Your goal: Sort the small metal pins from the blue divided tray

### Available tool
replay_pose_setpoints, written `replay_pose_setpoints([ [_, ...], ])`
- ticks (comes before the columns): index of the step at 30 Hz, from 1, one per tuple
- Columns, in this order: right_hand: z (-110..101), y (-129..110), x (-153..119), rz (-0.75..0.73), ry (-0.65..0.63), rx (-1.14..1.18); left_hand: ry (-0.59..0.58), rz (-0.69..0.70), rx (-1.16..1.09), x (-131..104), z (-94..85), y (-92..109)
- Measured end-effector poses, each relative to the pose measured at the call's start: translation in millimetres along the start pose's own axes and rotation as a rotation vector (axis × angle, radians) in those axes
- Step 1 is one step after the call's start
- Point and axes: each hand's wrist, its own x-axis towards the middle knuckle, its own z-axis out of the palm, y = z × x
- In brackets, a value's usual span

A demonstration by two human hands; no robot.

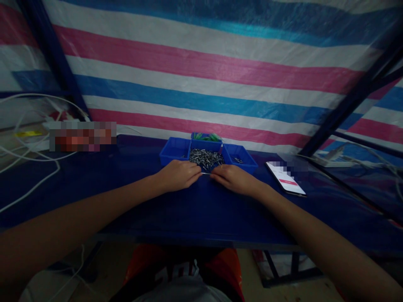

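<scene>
My left hand (181, 174) and my right hand (233, 179) face each other over the table, fingers pinched. Between them stretches a thin, pale, rod-like piece (206, 173), one end at each hand's fingertips; it is too small to name more exactly. Right behind the hands lies a heap of small dark and silvery metal pieces (206, 158). Blue bins stand around the heap: a left bin (168, 157), a right bin (248, 161) with a few small pieces inside, and a back bin (206, 144) holding green items (206, 137).
A phone (286, 179) with a lit screen lies to the right on the blue table (201, 214). White cables (37, 184) tangle at the left beside a blurred-out patch. Behind the table hangs a striped plastic sheet (201, 92), with blue metal posts (352, 96) at the sides.
</scene>
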Motion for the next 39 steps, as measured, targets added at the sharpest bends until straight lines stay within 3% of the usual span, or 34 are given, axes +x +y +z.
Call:
replay_pose_setpoints([
  [17,-3.8,-10.5,-1.2,-0.050,0.041,0.029,0.126,0.067,-0.173,0.2,-2.7,3.4],
  [22,1.6,-13.8,-0.3,-0.096,0.025,0.035,0.198,0.182,-0.257,0.3,-3.0,3.3],
  [26,3.9,-15.5,0.0,-0.119,-0.003,0.030,0.156,0.246,-0.286,0.0,-2.2,4.7],
  [33,-1.0,-9.4,-1.2,-0.076,-0.008,0.065,0.077,0.101,-0.239,1.5,-1.4,2.7],
  [39,-0.9,-12.2,-0.8,-0.074,-0.013,0.055,0.044,0.095,-0.165,1.5,2.5,0.2],
])
